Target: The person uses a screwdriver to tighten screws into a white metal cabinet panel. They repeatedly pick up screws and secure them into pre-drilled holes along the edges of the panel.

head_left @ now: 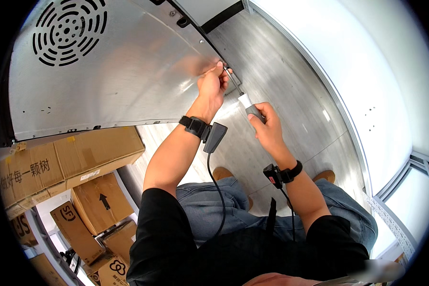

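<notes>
Guiding a screwdriver (243, 99) at a metal panel's (114, 90) right edge, the left hand (212, 85) pinched near its tip; the right hand (269, 127) gripped it (seating it, presumably; turning seemed needed).

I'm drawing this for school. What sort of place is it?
Maybe a workshop or storeroom. There are brown cardboard boxes at the left, a big silver metal panel with a round vent, and a grey-and-white-handled screwdriver in the person's right hand.
</notes>
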`<state>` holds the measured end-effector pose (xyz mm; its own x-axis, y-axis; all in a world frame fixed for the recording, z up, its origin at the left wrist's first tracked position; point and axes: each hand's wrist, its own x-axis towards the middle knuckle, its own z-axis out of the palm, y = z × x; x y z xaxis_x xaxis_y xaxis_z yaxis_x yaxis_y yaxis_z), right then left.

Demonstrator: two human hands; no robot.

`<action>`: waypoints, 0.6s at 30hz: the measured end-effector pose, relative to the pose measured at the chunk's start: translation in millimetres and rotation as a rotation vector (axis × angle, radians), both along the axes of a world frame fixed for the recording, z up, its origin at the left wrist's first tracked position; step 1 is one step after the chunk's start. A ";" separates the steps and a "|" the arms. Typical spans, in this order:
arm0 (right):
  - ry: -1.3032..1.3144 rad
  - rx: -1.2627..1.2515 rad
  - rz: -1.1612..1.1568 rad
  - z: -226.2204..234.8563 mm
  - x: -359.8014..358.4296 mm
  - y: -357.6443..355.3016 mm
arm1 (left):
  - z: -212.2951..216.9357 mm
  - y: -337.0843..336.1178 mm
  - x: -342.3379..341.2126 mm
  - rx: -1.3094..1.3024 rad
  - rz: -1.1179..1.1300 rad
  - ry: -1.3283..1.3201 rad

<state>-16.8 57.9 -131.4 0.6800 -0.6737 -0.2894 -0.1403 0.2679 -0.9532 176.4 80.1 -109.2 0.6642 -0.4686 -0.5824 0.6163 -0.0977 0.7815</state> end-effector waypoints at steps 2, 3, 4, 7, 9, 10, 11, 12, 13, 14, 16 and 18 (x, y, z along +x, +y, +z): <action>0.008 -0.012 0.000 0.5 -0.1 1.1 | 0.5 1.2 -0.1 -0.009 0.010 0.005; 0.004 -0.029 -0.001 0.2 0.2 1.3 | 0.6 1.3 0.0 -0.014 0.014 0.007; 0.000 -0.046 -0.002 -0.3 0.9 1.3 | -0.6 1.9 0.5 -0.022 0.017 0.012; 0.019 -0.046 0.002 4.7 2.9 1.9 | -1.4 3.4 1.0 -0.032 0.019 0.024; 0.036 -0.047 0.006 8.1 3.5 1.4 | 1.0 2.7 1.1 -0.022 0.010 0.030; 0.042 -0.056 0.007 8.7 3.7 1.0 | 1.5 2.1 0.5 -0.022 0.017 0.032; 0.049 -0.065 0.008 9.2 3.7 0.8 | 1.6 1.5 -0.3 -0.023 0.024 0.035; 0.056 -0.042 0.006 10.3 4.3 0.5 | 2.0 1.1 -0.2 -0.025 0.031 0.037; 0.064 -0.020 0.004 11.3 4.8 0.2 | 1.9 1.1 -0.1 -0.024 0.030 0.034; 0.071 0.002 0.002 12.1 5.2 0.0 | 1.5 1.1 0.1 -0.023 0.029 0.032; 0.028 -0.135 -0.026 12.7 5.9 -0.1 | 0.2 2.0 0.0 -0.031 0.034 0.037; 0.008 -0.284 -0.036 10.7 5.9 -1.1 | -0.6 2.9 0.4 -0.053 0.042 0.050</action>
